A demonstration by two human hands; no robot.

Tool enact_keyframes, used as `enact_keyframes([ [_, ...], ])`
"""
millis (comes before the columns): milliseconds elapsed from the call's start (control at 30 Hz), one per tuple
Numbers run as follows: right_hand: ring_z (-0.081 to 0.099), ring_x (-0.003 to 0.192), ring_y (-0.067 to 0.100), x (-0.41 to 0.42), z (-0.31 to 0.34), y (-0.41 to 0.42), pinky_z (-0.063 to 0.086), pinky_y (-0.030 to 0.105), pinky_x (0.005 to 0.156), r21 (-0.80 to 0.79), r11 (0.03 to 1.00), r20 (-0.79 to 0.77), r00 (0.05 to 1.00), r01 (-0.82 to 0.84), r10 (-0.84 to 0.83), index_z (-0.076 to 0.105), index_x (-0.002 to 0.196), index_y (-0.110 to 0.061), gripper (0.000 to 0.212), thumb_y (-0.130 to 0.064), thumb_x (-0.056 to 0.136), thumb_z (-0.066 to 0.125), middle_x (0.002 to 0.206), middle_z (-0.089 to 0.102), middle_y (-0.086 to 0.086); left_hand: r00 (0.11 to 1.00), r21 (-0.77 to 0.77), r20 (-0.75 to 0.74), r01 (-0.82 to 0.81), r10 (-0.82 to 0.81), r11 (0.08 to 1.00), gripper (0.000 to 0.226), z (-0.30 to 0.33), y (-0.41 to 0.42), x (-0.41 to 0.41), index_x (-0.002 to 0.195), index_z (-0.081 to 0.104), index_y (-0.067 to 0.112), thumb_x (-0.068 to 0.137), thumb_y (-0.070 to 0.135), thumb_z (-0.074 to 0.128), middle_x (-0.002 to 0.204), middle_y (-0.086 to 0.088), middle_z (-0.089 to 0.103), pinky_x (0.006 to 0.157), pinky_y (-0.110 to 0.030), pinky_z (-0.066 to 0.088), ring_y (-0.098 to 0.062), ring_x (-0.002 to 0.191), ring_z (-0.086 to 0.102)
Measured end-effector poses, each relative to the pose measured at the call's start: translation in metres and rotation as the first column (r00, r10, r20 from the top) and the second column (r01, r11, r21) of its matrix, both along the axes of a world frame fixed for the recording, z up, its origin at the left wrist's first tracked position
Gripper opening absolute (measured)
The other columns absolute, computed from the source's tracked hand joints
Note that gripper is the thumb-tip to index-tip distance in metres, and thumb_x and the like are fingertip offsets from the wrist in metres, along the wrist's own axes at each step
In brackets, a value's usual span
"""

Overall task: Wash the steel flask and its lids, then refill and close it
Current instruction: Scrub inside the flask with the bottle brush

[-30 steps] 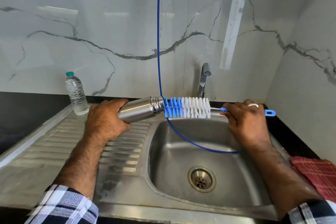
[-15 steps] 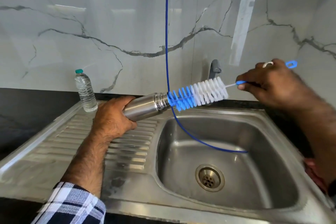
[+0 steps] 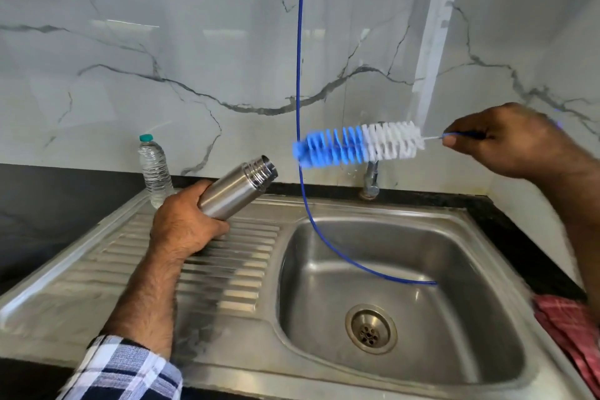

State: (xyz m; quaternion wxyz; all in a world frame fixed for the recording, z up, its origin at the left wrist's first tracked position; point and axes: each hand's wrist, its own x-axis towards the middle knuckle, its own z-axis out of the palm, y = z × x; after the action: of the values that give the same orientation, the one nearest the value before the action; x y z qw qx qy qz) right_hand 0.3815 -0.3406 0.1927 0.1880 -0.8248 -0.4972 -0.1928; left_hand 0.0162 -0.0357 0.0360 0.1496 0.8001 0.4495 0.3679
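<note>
Marble-patterned wall rises behind the steel sink [image 3: 448, 224]. My left hand [image 3: 185, 224] grips the flask [image 3: 235, 187] round its lower body, tilted, open mouth toward the basin, above the drainboard. My right hand [image 3: 506, 141] pinches the bottle brush [image 3: 357, 144] handle, bristles clear of the mouth. I judge the flask rigid, light when empty and slippery if wet, best held mid-body. 1 blue hose [image 3: 300, 75] hangs between them; a water bottle [image 3: 154, 169] stands behind.
</note>
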Motion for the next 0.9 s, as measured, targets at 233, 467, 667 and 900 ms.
enact_keyframes([
  [233, 0.069, 0.078, 0.03, -0.02, -0.101, 0.039, 0.057, 0.041, 0.08, 0.259, 0.964, -0.414, 0.894, -0.065, 0.171, 0.076, 0.091, -0.02, 0.038, -0.055, 0.094, 0.061, 0.073, 0.071, 0.005, 0.975, -0.078, 0.165, 0.165, -0.15, 0.983, 0.065, 0.009, -0.023, 0.035, 0.103, 0.066, 0.032, 0.05, 0.029, 0.103, 0.089, 0.015, 0.07, 0.068, -0.026, 0.054, -0.011, 0.079, 0.069],
  [467, 0.043, 0.046, 0.003, -0.051, -0.138, 0.078, 0.034, 0.027, 0.058, 0.532, 0.845, -0.677, 0.622, 0.045, 0.393, 0.08, 0.086, -0.013, 0.034, -0.033, 0.107, 0.063, 0.047, 0.049, -0.014, 0.899, -0.219, 0.387, 0.306, -0.206, 0.927, 0.065, 0.021, -0.051, 0.056, 0.104, 0.064, 0.035, 0.054, 0.018, 0.103, 0.097, 0.008, 0.073, 0.069, -0.024, 0.054, -0.012, 0.085, 0.071],
  [667, 0.038, 0.052, 0.014, -0.062, -0.163, 0.074, 0.031, 0.024, 0.048, 0.64, 0.742, -0.744, 0.403, 0.2, 0.533, 0.077, 0.101, -0.012, 0.03, -0.03, 0.111, 0.054, 0.056, 0.047, 0.004, 0.774, -0.382, 0.621, 0.437, -0.124, 0.815, 0.055, 0.025, -0.069, 0.067, 0.106, 0.069, 0.024, 0.063, 0.004, 0.097, 0.094, 0.0, 0.079, 0.068, -0.03, 0.059, -0.018, 0.084, 0.076],
  [900, 0.043, 0.051, 0.01, -0.075, -0.178, 0.081, 0.036, 0.027, 0.055, 0.644, 0.724, -0.744, 0.423, 0.246, 0.518, 0.068, 0.093, -0.012, 0.027, -0.023, 0.112, 0.053, 0.059, 0.055, 0.005, 0.758, -0.416, 0.643, 0.463, -0.107, 0.783, 0.057, 0.027, -0.082, 0.074, 0.109, 0.07, 0.021, 0.062, 0.003, 0.097, 0.094, 0.001, 0.079, 0.063, -0.027, 0.057, -0.015, 0.08, 0.076],
])
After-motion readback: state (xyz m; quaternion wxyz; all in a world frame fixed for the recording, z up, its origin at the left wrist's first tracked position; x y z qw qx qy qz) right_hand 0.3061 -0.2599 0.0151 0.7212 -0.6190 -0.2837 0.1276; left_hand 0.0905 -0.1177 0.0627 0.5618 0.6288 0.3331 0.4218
